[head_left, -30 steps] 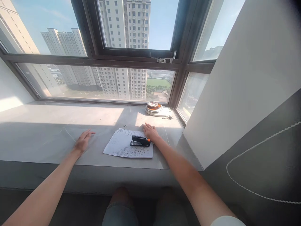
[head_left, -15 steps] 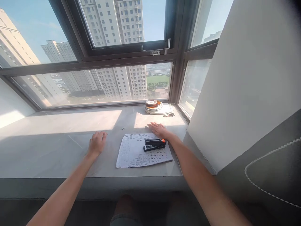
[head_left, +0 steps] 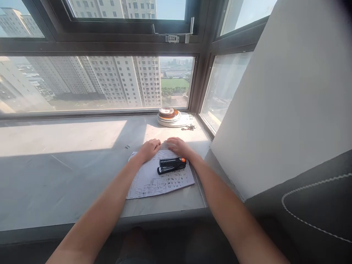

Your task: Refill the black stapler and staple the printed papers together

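Here the black stapler [head_left: 172, 165] is lying roughly left to right on the written paper [head_left: 148, 183], bodyward of the nearer right hand [head_left: 179, 146] and the left hand [head_left: 150, 148], both loosely bent, whether pinching anything I cannot tell.

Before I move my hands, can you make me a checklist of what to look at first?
1. Paper fully on the sill: ok, it stops short of the front edge.
2. Paper uncovered: not ok, the stapler lies on it.
3. Left hand and right hand off the stapler: ok, both are by the paper's far edge.
4. Fingers gripping the paper: cannot tell.
5. Round stack apart from your hands: ok, it sits beyond them.
6. Stapler loaded: cannot tell, its inside is hidden.
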Action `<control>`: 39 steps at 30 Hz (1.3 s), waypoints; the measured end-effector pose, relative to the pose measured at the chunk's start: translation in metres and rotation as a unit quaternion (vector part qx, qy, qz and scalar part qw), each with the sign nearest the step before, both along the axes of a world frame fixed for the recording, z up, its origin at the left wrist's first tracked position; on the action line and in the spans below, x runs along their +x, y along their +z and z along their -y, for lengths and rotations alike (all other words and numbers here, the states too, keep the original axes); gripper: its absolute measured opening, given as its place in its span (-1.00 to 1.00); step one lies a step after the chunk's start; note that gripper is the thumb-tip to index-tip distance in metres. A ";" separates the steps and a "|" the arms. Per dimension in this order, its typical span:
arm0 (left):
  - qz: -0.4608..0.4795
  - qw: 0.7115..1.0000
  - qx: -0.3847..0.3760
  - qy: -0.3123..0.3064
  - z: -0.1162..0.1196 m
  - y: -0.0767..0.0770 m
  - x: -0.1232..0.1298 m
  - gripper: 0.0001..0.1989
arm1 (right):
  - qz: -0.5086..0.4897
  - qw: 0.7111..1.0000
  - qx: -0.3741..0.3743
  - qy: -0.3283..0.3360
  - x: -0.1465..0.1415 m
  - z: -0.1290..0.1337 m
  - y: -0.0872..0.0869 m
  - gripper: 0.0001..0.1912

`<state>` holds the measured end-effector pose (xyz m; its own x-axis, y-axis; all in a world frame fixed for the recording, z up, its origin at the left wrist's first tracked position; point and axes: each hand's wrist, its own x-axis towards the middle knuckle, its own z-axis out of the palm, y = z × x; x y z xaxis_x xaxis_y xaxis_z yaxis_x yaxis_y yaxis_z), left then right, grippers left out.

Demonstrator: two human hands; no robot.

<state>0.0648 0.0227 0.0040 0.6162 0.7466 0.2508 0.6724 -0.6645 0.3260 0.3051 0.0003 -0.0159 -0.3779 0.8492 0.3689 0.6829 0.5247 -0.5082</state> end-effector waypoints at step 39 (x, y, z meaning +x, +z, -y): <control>-0.060 0.995 -0.045 0.059 0.003 0.010 0.012 -0.72 | 0.096 0.993 0.063 -0.005 0.020 0.004 0.046 -0.88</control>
<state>0.0764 0.0201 0.0141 0.5437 0.8322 0.1087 0.7823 -0.5494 0.2934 0.3255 -0.0039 0.0305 -0.4437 0.8047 0.3945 0.7661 0.5690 -0.2989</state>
